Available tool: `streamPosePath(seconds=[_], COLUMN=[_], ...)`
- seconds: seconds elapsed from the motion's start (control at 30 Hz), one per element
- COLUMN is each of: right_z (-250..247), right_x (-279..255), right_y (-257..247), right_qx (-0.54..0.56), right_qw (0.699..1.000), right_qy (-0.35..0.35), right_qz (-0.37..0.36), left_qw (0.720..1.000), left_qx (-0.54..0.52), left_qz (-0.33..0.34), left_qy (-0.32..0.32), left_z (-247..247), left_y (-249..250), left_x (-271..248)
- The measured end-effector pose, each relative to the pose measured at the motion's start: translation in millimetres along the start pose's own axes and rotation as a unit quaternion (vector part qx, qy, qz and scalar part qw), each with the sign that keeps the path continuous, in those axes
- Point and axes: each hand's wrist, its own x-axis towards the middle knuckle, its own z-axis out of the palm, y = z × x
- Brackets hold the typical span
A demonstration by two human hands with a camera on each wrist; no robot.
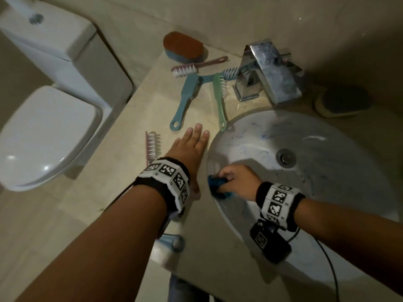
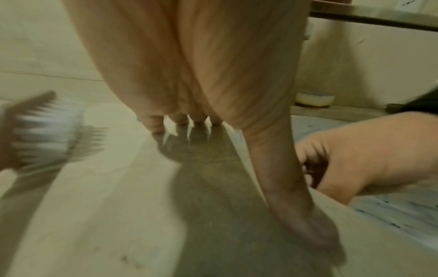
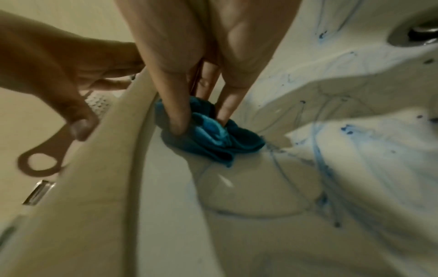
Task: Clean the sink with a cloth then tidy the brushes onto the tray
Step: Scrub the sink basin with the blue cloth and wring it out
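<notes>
My right hand [image 1: 231, 179] reaches into the white sink [image 1: 327, 188] and pinches a bunched blue cloth [image 1: 217, 185] against its left inner wall; the wrist view shows thumb and fingers curled on the cloth [image 3: 213, 138]. Blue streaks mark the basin [image 3: 331, 168]. With fingers straight, my left hand [image 1: 193, 142] lies flat on the counter just left of the sink rim. A pink brush [image 1: 152, 147] lies beside it. Blue [image 1: 185, 99], green [image 1: 219, 99] and pink [image 1: 196, 66] brushes lie farther back, and another blue brush [image 1: 227, 73] lies by the tap.
A chrome tap [image 1: 270, 73] stands behind the sink. An orange-topped scrubber [image 1: 183, 47] sits at the counter's back. A grey and yellow pad [image 1: 342, 101] lies at the right. A toilet [image 1: 43, 127] stands left of the counter. A bluish object [image 1: 172, 240] shows under my left forearm.
</notes>
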Motion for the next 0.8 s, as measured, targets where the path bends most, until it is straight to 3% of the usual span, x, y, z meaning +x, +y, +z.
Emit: streamPosePath(seconds=[0.07,0.23,0.27,0.43,0.5,0.67,0.73,0.8], right_z=[3,-16,-18,2,8,4,3,2], right_x=[-4,33,35,-22,-28,10,11,-5], right_y=[-1,-18,-19,-9,0,-7,-5,2], right_qx=[0.005,0.086,0.081,-0.037,-0.015,0.032,0.042,0.014], right_qw=[1.000,0.982,0.982,0.999,0.999,0.990,0.992,0.998], right_qy=[0.012,0.162,0.166,-0.021,-0.011,0.131,0.118,0.046], right_qz=[-0.015,-0.032,-0.032,-0.024,-0.032,-0.036,-0.034,-0.036], left_qw=[1.000,1.000,1.000,1.000,1.000,1.000,1.000,1.000], left_qx=[-0.006,-0.002,0.002,0.000,0.003,0.010,0.004,0.005], left_qz=[0.003,-0.007,-0.008,-0.002,-0.003,-0.011,-0.010,-0.007], left_qy=[0.006,0.011,0.011,0.002,0.000,0.001,0.001,0.003], left_z=[1,-2,-2,-1,-2,-3,-3,-1], left_y=[-2,2,2,1,2,2,1,1], left_x=[-1,1,2,0,0,2,3,3])
